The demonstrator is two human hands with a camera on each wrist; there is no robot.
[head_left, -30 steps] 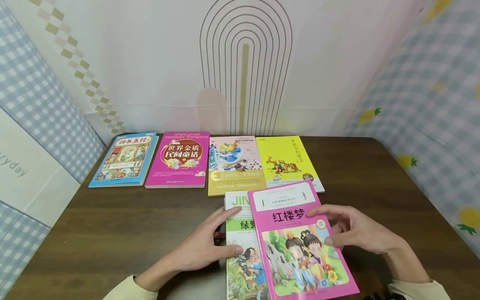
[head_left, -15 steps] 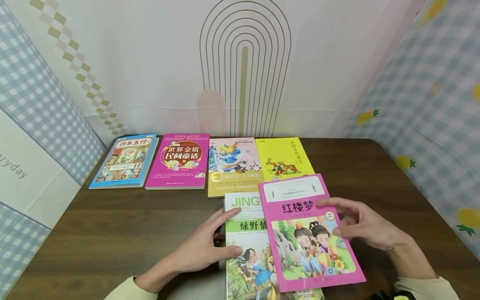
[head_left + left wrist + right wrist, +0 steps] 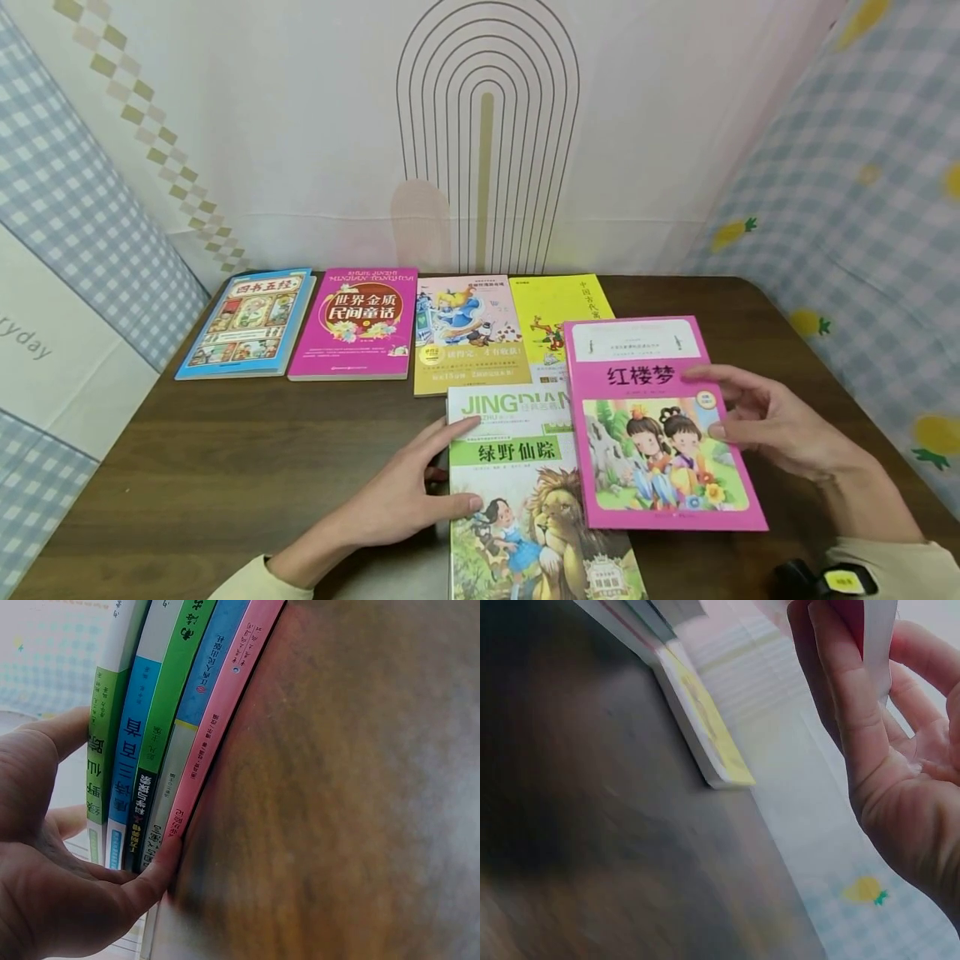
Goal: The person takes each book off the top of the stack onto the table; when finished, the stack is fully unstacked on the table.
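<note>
My right hand (image 3: 787, 433) pinches a pink-covered book (image 3: 637, 375) by its right edge, with the thumb on the cover. Two figures are pictured on it, and it overlaps the yellow book and the stack's right side in the head view. In the right wrist view, the book's white page edge (image 3: 880, 645) shows between the fingers. My left hand (image 3: 393, 492) grips the left side of a stack of books (image 3: 517, 450) topped by a green-and-white one with a lion. Several coloured spines (image 3: 161, 712) lie within that grasp in the left wrist view.
Along the table's back lie a blue book (image 3: 247, 321), a magenta book (image 3: 352, 325), a pink-and-gold book (image 3: 468, 333) and a partly covered yellow book (image 3: 558, 300) in a row. The brown table (image 3: 247, 475) meets patterned cloth (image 3: 847, 250) at the back and sides.
The pink book has moved right and up from over the stack with my right hand, uncovering more of the green-and-white book. My left hand has stayed on the stack.
</note>
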